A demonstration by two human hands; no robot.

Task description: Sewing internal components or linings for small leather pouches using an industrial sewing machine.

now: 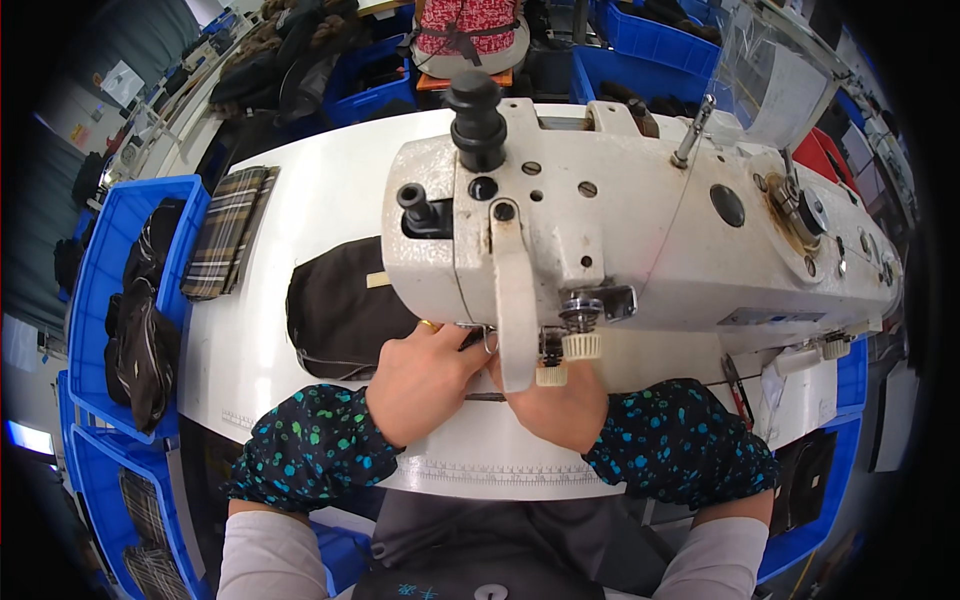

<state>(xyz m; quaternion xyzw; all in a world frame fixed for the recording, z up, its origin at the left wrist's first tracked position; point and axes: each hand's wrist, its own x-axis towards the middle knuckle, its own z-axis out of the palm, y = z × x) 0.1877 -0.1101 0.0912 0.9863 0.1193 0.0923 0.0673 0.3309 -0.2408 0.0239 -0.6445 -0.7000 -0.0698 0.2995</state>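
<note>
On the white desk [305, 200], under the head of a big white sewing machine [650, 230], lies a dark cloth piece [345, 310] with rounded corners, a small cream tag [377, 280] on it; its right part runs out of sight beneath the machine and the hands. Left hand [420, 380] rests over the near right part of the cloth, fingers bent and close together, pointing at the needle area, gold ring [428, 324] on one finger; fingertips partly covered, can't tell if they pinch the cloth. Right hand [555, 405] sits just beside it, partly behind the white lever [515, 300], fingertips hidden, grip can't be told. Both forearms wear dark sleeve covers [305, 440] with blue and green spots. Printed ruler [500, 472] along the near desk edge. Folded plaid cloth [228, 235] at the left of the desk, beside a blue bin [90, 280] holding dark pieces [145, 360]; below that, a second blue bin with more plaid fabric [148, 520]. Right side: thin black-and-red tool [738, 390] near the machine base. Far side: seated person in a red patterned top [465, 25], blue bins around.
</note>
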